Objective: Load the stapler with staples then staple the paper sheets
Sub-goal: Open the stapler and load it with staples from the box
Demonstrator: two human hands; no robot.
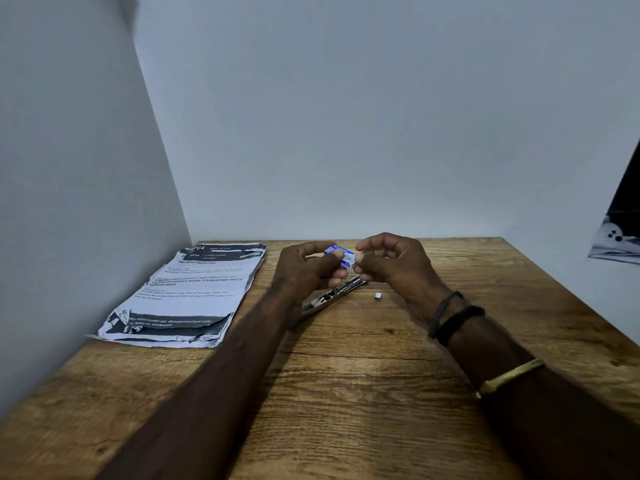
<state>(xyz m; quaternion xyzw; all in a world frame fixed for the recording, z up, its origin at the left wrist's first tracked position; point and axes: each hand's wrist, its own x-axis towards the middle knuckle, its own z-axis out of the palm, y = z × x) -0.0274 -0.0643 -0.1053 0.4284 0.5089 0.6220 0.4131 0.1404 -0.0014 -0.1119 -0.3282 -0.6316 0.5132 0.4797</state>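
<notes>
Your left hand [304,268] and right hand [391,261] pinch the staple box [341,255] above the open stapler [332,296]; papers [194,289] lie left on the tabletop [363,393].

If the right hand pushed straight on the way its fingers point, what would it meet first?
The right hand points left at the small blue staple box, already at its fingertips. Straight on lies the left hand holding the box's other end.

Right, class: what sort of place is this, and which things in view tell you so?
Probably a plain desk in a room corner: a wooden table against bare walls, printed paper sheets, an opened stapler and a staple box in both hands.
</notes>
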